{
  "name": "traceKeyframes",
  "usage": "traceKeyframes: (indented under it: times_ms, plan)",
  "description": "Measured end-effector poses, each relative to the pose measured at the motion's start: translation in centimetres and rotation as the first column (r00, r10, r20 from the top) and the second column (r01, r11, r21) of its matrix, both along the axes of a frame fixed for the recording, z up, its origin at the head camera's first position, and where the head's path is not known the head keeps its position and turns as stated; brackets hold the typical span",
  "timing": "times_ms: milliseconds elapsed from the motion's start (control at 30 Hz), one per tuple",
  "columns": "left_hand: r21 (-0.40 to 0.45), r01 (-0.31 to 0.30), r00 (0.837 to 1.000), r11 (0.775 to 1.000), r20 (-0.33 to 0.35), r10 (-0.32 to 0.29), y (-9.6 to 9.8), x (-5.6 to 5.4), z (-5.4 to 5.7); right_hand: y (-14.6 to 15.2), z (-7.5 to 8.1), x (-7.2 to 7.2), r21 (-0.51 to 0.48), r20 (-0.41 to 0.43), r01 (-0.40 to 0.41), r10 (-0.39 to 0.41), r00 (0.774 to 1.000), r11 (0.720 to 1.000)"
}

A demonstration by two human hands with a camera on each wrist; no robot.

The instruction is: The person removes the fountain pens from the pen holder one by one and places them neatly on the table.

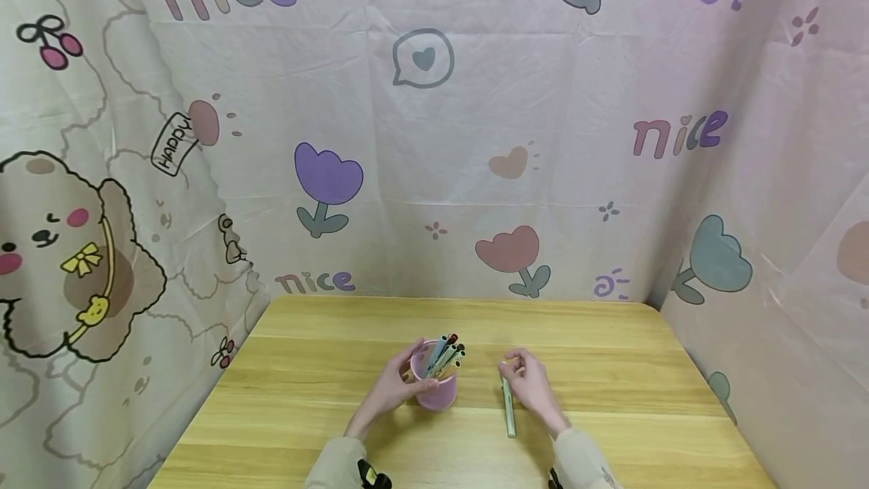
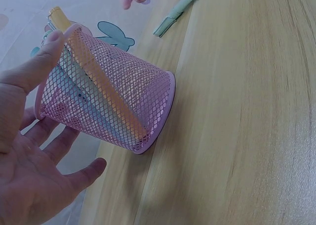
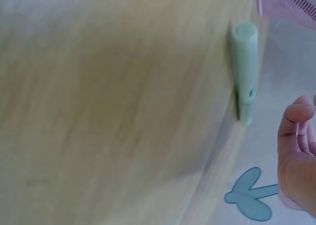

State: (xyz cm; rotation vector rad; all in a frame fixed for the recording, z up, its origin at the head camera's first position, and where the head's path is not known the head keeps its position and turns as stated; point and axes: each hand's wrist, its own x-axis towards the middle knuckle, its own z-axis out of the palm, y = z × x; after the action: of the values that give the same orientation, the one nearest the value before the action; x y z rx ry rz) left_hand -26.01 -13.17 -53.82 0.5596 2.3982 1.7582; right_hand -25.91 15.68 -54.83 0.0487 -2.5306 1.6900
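My left hand (image 1: 392,383) holds a pink mesh pen holder (image 1: 437,396) near its rim. In the left wrist view the thumb lies over the rim of the pen holder (image 2: 118,76), and the other fingers spread along its far side. Several pens (image 1: 444,357) stand in it, an orange one (image 2: 98,71) showing through the mesh. A pale green pen (image 1: 509,410) lies on the table to the right. Over its far end is my right hand (image 1: 531,385), fingers loosely bent. The right wrist view shows the green pen (image 3: 246,67) apart from the fingers (image 3: 291,123).
The wooden table (image 1: 305,353) has light planks and a straight back edge. Printed cloth (image 1: 434,134) with flowers and words hangs behind it and along both sides. Dark bands with a yellow mark (image 1: 372,474) sit at the sleeve cuffs.
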Motion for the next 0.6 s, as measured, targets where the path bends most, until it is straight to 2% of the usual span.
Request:
traceKeyframes:
  times_ms: [133,333,600]
  plan:
    - [0.001,-0.001,1.0,1.0,-0.001,0.001,0.0,0.0,-0.1,-0.5,0.6,0.6,-0.051,-0.037,-0.025,0.023,0.999,0.998]
    - [0.009,-0.001,1.0,1.0,0.005,0.001,-0.1,-0.1,-0.2,-1.7,1.6,1.7,-0.1,-0.107,-0.107,0.096,0.99,0.989]
    - [0.015,0.007,1.0,1.0,0.002,-0.007,0.0,0.0,-0.1,-3.0,2.1,2.3,-0.144,-0.156,-0.187,0.164,0.974,0.972]
